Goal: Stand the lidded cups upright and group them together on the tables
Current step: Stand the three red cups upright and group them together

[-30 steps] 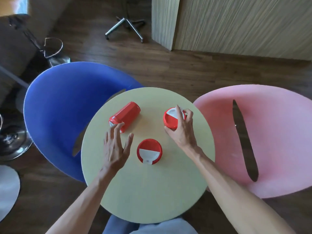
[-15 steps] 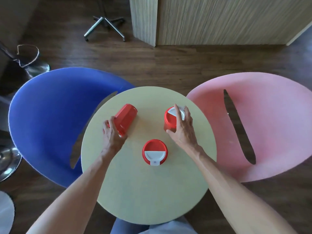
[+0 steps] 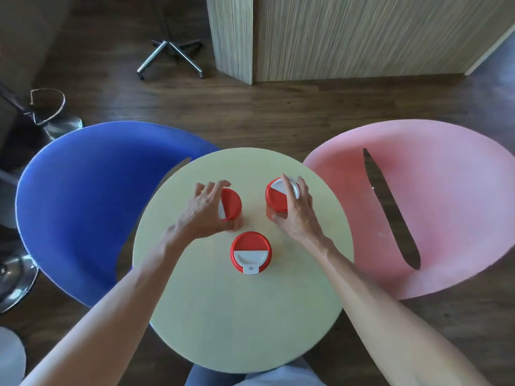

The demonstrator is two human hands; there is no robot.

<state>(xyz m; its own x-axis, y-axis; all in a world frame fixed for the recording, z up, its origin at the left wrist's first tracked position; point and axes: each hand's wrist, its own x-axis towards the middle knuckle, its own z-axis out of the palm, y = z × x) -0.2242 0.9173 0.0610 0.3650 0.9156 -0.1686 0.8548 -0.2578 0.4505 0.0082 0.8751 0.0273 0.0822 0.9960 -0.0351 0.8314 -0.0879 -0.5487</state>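
Note:
Three red cups with red-and-white lids stand on a round pale-yellow table [image 3: 242, 324]. My left hand [image 3: 204, 211] grips the left cup [image 3: 232, 203], which stands upright at the table's far middle. Over the right cup [image 3: 277, 196], my right hand [image 3: 296, 215] is closed around its lid and side; that cup is upright too. The near cup [image 3: 250, 252] stands alone and upright between my wrists, its white flap toward me. The three cups form a close triangle.
A blue shell chair [image 3: 92, 196] sits left of the table and a pink one [image 3: 429, 201] on the right. Beyond lie a wooden floor, a striped wooden counter [image 3: 348, 34], a chrome chair base [image 3: 170, 57] and stool bases at the left.
My left hand took hold of the cup lying on its side at the left, stood it upright and brought it closer to the others. The right hand stayed on its cup.

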